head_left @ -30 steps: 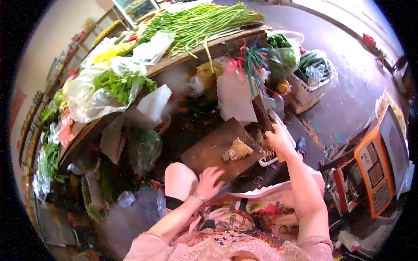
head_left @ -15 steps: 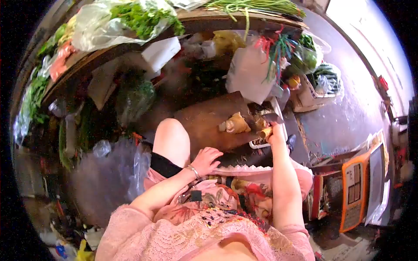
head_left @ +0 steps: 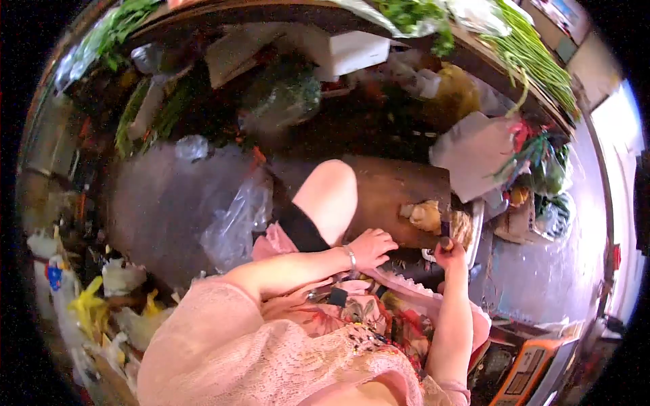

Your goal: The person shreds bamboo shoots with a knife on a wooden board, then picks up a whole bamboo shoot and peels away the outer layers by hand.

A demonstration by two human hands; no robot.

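Note:
My right hand (head_left: 450,254) is closed around the wooden handle of a knife (head_left: 445,233), whose dark blade points away from me at the board's right end. A pale, knobbly piece that looks like a bamboo shoot (head_left: 425,216) lies on the brown wooden board (head_left: 386,186), just left of the blade. Fibrous tan scraps (head_left: 463,229) sit beside the knife in a white tub (head_left: 479,227). Over my lap, near the board's front edge, my left hand (head_left: 372,248) hangs with fingers loosely spread and holds nothing.
A shelf (head_left: 291,15) with leafy greens and long green beans (head_left: 535,54) runs across the back. A white bag (head_left: 474,155) and a box of vegetables (head_left: 518,223) stand right of the board. Clear plastic (head_left: 237,227) lies on the floor at left.
The whole view has swung left, so things appear further right. In my right hand the knife has turned from sideways to pointing away. The left hand stays near my lap.

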